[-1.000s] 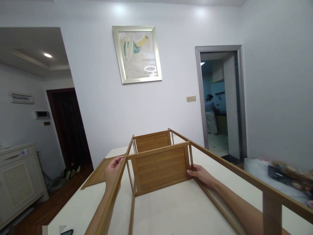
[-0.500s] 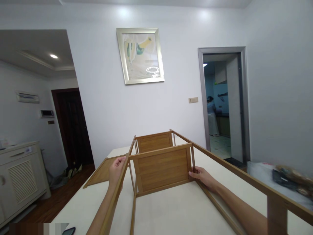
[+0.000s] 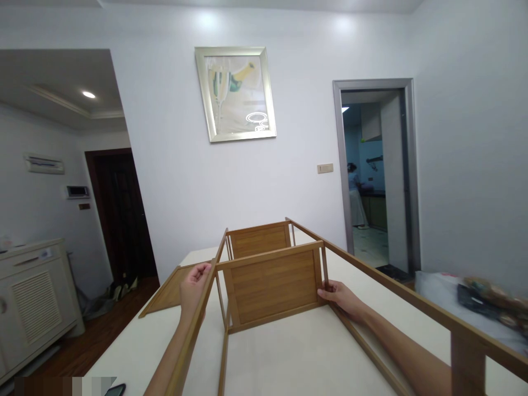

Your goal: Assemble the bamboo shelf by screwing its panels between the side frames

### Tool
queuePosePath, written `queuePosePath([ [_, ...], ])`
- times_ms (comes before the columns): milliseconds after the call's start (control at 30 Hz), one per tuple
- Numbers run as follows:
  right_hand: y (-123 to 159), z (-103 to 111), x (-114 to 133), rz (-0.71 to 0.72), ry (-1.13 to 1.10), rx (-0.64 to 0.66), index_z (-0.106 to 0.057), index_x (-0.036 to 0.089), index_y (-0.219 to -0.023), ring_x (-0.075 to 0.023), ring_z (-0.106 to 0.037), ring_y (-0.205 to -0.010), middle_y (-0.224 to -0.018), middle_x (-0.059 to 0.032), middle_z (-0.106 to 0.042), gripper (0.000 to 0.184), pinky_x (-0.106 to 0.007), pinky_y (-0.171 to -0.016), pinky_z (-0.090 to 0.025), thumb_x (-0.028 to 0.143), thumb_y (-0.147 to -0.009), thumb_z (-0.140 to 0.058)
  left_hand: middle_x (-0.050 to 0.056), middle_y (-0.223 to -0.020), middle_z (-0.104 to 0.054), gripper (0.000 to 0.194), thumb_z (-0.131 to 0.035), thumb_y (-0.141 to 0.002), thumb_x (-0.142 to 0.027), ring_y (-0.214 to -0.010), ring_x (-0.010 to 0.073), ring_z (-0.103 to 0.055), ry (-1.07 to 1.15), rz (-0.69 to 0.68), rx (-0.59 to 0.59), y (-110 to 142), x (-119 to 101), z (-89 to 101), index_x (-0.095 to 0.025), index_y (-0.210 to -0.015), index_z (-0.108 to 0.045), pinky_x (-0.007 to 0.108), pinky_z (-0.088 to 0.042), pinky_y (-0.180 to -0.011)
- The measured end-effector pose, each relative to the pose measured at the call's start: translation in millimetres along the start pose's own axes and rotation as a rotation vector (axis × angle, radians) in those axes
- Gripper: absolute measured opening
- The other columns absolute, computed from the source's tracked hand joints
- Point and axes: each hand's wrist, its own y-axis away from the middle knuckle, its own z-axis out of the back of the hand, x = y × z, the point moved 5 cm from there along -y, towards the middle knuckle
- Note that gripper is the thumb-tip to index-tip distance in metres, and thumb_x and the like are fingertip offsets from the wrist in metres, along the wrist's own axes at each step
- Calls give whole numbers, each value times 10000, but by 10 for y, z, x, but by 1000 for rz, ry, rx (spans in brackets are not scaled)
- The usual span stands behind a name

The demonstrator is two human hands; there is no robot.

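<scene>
At far left on the white table (image 3: 284, 357), a loose wooden panel (image 3: 165, 294) lies flat, just outside the frame. To its right, the left hand (image 3: 194, 283) is at the outside of the wooden frame's left upper rail (image 3: 193, 333), its fingers bent together there; the rail hides part of them, so whether they are clamped on it I cannot tell. From that hand the middle panel (image 3: 274, 286) lies to the right, on the other side of the rail, with its upper left corner just beside the fingertips.

The middle panel stands upright on the table, its long axis crosswise between the frame's two sides, while the frame's own long axis runs away from the person toward the wall. Beyond it, well apart, the far panel (image 3: 259, 240) stands the same way.

The right hand (image 3: 340, 297) is the nearer one: it touches the middle panel, closed on its right edge low down, one digit on the near face and the others around by the short post (image 3: 324, 264). From this grip the panel extends leftward. Farthest right, the right upper rail (image 3: 391, 282) passes above the right forearm
</scene>
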Motion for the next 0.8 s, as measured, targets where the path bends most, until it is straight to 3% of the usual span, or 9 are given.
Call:
queuePosePath([
  [300, -4, 16, -26, -1, 15, -14, -674, 181, -816, -280, -635, -873, -824, -55, -711, 496, -420, -829, -473, 614, -593, -770, 44, -825, -710, 345, -759, -644, -430, -745, 181, -648, 28, -38, 57, -29, -8, -2, -158, -847, -698, 259, -500, -649],
  [567, -8, 12, -24, 1, 10, -9, -655, 183, -775, -268, -634, -841, -813, -52, -704, 497, -422, -816, -473, 625, -580, -771, 64, -886, -734, 347, -767, -639, -352, -824, 203, -670, 45, -49, 2, -8, 2, 26, -155, -920, -720, 293, -526, -745],
  [800, -18, 15, -49, 6, 12, -4, -671, 179, -823, -276, -630, -869, -825, -58, -711, 504, -419, -823, -469, 619, -597, -766, 70, -848, -722, 354, -704, -681, -447, -779, 216, -662, -58, -69, -14, 47, -55, -24, -159, -885, -697, 294, -504, -682],
])
